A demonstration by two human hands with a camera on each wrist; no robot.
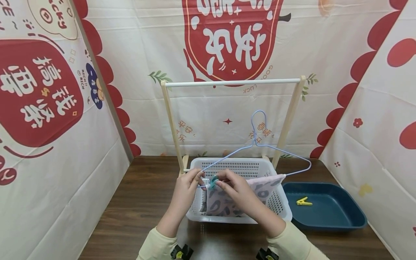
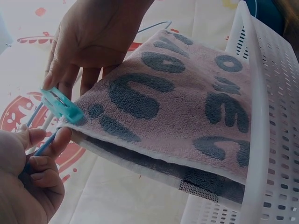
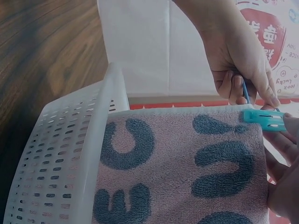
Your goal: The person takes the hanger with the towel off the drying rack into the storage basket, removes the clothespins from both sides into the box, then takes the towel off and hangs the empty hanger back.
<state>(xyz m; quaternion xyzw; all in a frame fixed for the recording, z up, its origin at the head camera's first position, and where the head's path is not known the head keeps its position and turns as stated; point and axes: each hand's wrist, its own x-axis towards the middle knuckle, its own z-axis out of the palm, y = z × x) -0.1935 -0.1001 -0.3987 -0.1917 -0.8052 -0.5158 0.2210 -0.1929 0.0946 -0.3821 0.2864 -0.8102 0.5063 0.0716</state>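
A pink towel [image 1: 224, 204] with grey letters hangs folded over the lower bar of a light-blue hanger [image 1: 255, 140], its lower part inside a white perforated basket [image 1: 240, 219]. At the hanger's left end, my left hand [image 1: 186, 187] grips the blue wire with curled fingers. My right hand [image 1: 239, 189] pinches a teal clothespin [image 2: 61, 107] between thumb and fingers. In the right wrist view that clothespin [image 3: 265, 120] sits over the towel's top corner, close to the left hand's fingertips. The hanger's hook points up, away from any bar.
Behind the basket stands a wooden rack with a white top rail [image 1: 234, 82]. To the right, a dark blue tray [image 1: 338, 211] holds a yellow clothespin [image 1: 304, 201]. The brown table [image 1: 123, 213] is enclosed by printed cloth walls [image 1: 143, 122].
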